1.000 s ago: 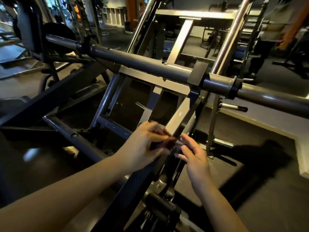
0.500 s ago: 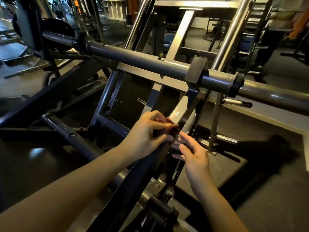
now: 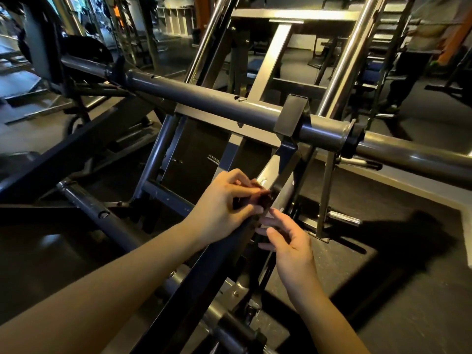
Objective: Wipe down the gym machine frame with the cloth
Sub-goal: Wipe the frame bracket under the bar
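Cloth (image 3: 265, 199) pinched in left hand (image 3: 224, 208) against slanted frame bar (image 3: 275, 171); right hand (image 3: 291, 242) loosely spread just below.

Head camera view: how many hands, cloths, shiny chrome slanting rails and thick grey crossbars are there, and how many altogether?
Hands: 2, left hand and right hand
Dark cloth: 1, pinched in the left hand
Chrome rails: 2
Grey crossbar: 1
Total: 6

Bare left hand (image 3: 224, 208) and right hand (image 3: 290, 242), uncovered forearms (image 3: 102, 290), short fingernails (image 3: 258, 209).
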A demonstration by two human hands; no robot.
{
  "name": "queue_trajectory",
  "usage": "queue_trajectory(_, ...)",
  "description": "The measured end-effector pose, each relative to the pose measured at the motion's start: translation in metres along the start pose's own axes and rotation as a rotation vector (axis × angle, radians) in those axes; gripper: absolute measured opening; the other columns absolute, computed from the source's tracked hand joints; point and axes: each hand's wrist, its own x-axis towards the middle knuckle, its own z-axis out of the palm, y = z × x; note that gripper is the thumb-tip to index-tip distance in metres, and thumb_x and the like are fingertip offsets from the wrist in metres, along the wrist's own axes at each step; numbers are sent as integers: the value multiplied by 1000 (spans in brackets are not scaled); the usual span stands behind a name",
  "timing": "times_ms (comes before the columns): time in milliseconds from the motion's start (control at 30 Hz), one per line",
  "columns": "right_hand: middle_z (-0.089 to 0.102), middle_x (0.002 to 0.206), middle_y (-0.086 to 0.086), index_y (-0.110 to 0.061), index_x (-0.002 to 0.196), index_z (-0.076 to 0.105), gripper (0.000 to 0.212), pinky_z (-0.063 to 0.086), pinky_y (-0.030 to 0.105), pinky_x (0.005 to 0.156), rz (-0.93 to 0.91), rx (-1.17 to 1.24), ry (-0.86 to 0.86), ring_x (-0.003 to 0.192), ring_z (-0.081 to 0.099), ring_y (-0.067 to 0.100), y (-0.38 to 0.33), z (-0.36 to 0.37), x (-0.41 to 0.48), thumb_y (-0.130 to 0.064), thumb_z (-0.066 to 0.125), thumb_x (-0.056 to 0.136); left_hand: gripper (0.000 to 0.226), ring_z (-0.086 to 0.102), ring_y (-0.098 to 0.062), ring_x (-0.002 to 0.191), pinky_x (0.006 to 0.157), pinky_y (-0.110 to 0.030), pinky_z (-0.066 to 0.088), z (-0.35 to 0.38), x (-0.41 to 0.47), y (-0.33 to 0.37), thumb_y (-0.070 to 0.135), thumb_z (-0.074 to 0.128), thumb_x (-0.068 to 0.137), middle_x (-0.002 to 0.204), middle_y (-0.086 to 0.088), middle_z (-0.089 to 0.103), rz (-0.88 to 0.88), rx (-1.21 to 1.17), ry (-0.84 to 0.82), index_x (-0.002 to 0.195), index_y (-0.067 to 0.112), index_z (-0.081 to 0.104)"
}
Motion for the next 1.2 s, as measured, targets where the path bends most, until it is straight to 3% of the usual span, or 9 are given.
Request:
queue_trajectory(133, 57, 138, -16, -36, 147, 48, 45, 54, 39, 104, -64, -32, 39, 119, 60, 0, -7, 0, 13, -17, 48, 107, 33, 49, -3, 122, 100, -30, 49, -18, -60, 2, 43, 73, 88, 124, 29, 47, 19, 10, -99, 120, 41, 69)
queue_trajectory(267, 52, 147, -16, -39, 148, 48, 45, 46, 44, 113, -50, -54, 41, 129, 53, 3, -4, 0, 21, -20, 48, 107, 33, 49, -2, 120, 97, -28, 50, -20, -42, -4, 43, 73, 88, 122, 27, 49, 26, 65, -117, 120, 39, 71)
queue_trajectory(400, 56, 142, -17, -46, 142, 49, 44, 46, 47, 113, 0, -17, 14, 132, 53, 5, -1, -3, 23, -20, 46, 107, 29, 49, -2, 112, 99, -34, 50, 9, 36, -1, 35, 77, 89, 116, 19, 53, -9, 28, 39, 117, 31, 73)
queue_trajectory(500, 57, 135, -22, -55, 130, 48, 42, 49, 42, 110, 24, -10, -1, 125, 56, 1, -3, -4, 25, -19, 46, 107, 30, 50, -4, 113, 101, -37, 50, 20, 64, 3, 33, 78, 88, 114, 18, 53, -85, -16, 80, 117, 29, 73)
queue_trajectory(633, 55, 141, -17, -50, 135, 53, 42, 50, 45, 109, 1, -7, -10, 130, 53, 5, -3, -8, 28, -19, 46, 107, 31, 49, 1, 118, 101, -30, 50, 6, 6, 4, 36, 77, 86, 118, 25, 51, -45, -18, 26, 116, 41, 69)
queue_trajectory(767, 50, 141, -20, -54, 131, 52, 42, 51, 39, 107, -3, -22, -16, 130, 51, 4, -3, -6, 26, -20, 46, 107, 31, 53, -1, 121, 98, -35, 55, -13, -37, -5, 43, 76, 83, 122, 26, 50, -118, -122, -112, 113, 47, 70)
queue_trajectory(900, 51, 142, -21, -61, 123, 54, 42, 47, 47, 112, 29, -42, -24, 134, 49, 6, 2, -3, 23, -22, 47, 106, 31, 52, -3, 114, 100, -37, 52, 5, 22, -4, 37, 77, 86, 115, 22, 52, -69, -49, 3, 117, 33, 73)
queue_trajectory(1033, 54, 142, -18, -58, 124, 53, 44, 51, 42, 108, 33, -22, -24, 131, 52, 4, -6, -2, 21, -18, 46, 107, 31, 55, -10, 108, 97, -43, 52, 24, 81, -4, 33, 79, 88, 111, 12, 56, -120, -91, 86, 117, 24, 75)
queue_trajectory(1200, 56, 140, -16, -48, 136, 54, 44, 53, 40, 105, 9, -11, -44, 128, 55, 3, -8, -6, 17, -16, 47, 107, 28, 54, -5, 115, 99, -39, 53, 6, 11, -5, 32, 78, 86, 114, 22, 54, -83, -149, 16, 114, 33, 72)
